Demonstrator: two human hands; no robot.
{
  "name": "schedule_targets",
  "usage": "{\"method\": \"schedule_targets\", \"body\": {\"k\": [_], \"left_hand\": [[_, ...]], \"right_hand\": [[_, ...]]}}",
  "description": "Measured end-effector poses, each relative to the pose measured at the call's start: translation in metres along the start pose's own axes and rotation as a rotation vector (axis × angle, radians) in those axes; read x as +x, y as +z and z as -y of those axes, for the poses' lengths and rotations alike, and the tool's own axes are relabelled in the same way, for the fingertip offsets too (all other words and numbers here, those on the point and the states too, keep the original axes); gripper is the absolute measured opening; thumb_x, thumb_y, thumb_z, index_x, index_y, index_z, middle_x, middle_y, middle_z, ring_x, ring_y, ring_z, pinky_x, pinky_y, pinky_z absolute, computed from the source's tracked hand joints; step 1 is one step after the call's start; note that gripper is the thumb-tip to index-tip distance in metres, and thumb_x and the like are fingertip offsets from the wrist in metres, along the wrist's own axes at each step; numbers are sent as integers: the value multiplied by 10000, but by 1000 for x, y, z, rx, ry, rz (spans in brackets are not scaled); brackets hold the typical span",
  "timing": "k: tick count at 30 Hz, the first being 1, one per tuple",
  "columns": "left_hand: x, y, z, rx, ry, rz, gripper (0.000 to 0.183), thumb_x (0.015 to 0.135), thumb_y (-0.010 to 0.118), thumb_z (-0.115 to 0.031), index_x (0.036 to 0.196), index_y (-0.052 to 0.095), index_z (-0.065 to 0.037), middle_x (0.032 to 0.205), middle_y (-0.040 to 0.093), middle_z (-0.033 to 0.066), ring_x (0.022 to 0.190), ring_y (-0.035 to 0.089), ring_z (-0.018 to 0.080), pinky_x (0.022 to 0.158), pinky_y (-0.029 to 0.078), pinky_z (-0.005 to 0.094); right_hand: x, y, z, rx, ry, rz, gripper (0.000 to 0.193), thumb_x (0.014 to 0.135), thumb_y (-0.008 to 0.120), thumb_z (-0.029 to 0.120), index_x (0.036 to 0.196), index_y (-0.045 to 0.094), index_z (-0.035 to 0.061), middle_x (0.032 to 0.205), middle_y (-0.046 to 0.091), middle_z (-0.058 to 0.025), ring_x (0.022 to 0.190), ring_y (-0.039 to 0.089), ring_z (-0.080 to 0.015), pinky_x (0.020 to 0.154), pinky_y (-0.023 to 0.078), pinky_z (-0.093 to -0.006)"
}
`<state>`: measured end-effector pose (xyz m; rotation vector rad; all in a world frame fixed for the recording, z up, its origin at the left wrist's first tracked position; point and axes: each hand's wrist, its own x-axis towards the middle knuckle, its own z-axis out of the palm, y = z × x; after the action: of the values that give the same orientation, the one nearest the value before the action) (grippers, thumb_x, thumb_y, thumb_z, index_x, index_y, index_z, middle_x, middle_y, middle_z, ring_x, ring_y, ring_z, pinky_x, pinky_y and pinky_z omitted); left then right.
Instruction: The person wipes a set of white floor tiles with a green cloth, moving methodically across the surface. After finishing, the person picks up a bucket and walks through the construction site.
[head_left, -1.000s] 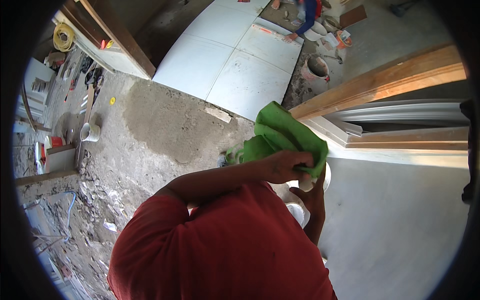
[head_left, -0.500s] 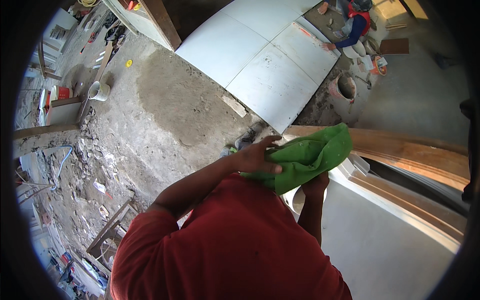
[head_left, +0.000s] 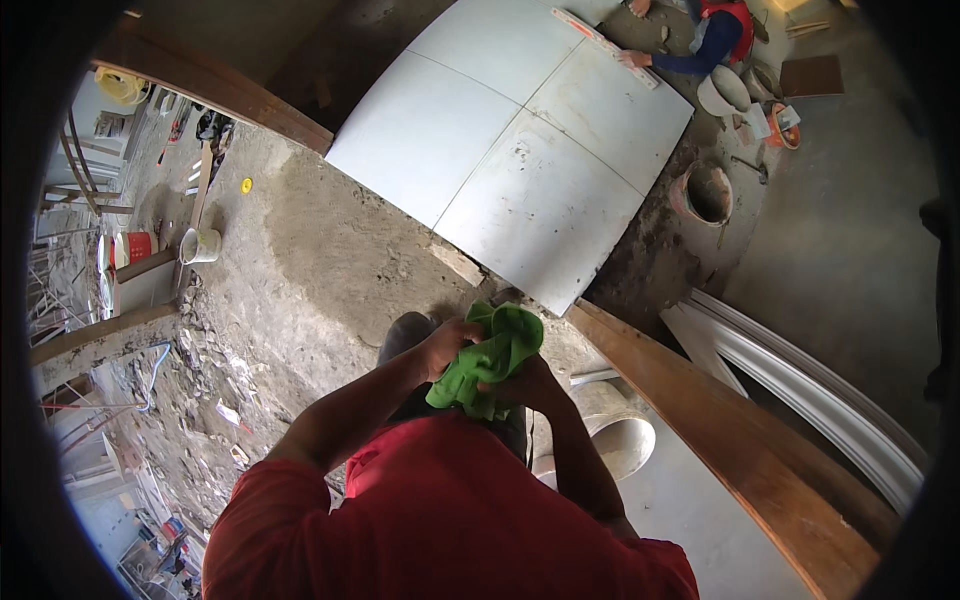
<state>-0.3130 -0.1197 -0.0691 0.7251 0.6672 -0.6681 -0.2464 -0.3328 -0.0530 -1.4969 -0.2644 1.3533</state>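
In front of the chest: the green cloth (head_left: pixel 500 350), bunched up, sits between both hands, close above the collar of the red shirt (head_left: pixel 480 510).
Left hand (head_left: pixel 450 345): clamped on the cloth's left side; its fingertips sink into the folds and cannot be made out.
Right hand (head_left: pixel 527 384): clamped on the lower right side, the thumb laid over the fabric; most of its fingers are hidden behind the cloth.
Cloth: crumpled, so its full outline cannot be told; its lower end hangs down against the shirt.
Feet: one dark shoe (head_left: pixel 408 333) shows left of the cloth; the other is largely covered.
Pale bucket (head_left: pixel 622 447): beside the right forearm, which hides part of it; what it holds is unclear.
Timber beam (head_left: pixel 730 450): slants away to the right, its far end lost in the dark lens rim.
White tiles (head_left: pixel 560 200): beyond the hands, well apart from them.
Co-worker: cut off by the upper edge; one hand (head_left: pixel 634 59) touches a long level (head_left: pixel 590 35) on the tiles.
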Motion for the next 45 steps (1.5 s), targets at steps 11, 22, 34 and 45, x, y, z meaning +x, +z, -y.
{"method": "schedule_targets", "body": {"k": [11,22,34,45], "left_hand": [[287,-216,-26,1203,204,-333,625,920,690,-488,1343,574,-43,1378,580,212,1241,592,360,1038,493,451],[575,-401,-49,2307,464,-190,1069,822,711,-643,1617,192,-152,1675,106,199,1532,153,427,1151,294,642],[583,-434,-58,2355,493,-169,1130,679,786,-692,1601,262,-302,1679,103,181,1532,144,425,1111,245,748],[585,-429,-58,2455,477,-181,1137,697,755,-718,1613,218,-311,1673,138,199,1528,186,408,1119,204,754]], "right_hand": [[165,-129,-175,55,10,-984,543,753,886,185,1211,658,3,1136,733,-124,1024,704,-223,906,547,-380],[276,-148,-252,-245,205,-987,589,762,863,170,1287,639,28,1203,713,-122,1103,691,-225,971,532,-373],[266,-130,-248,-487,256,-919,582,760,856,167,1282,638,31,1191,712,-132,1094,690,-245,958,533,-382],[256,-118,-252,-514,318,-910,576,758,850,164,1277,638,34,1181,711,-142,1086,688,-264,946,534,-390]]}}
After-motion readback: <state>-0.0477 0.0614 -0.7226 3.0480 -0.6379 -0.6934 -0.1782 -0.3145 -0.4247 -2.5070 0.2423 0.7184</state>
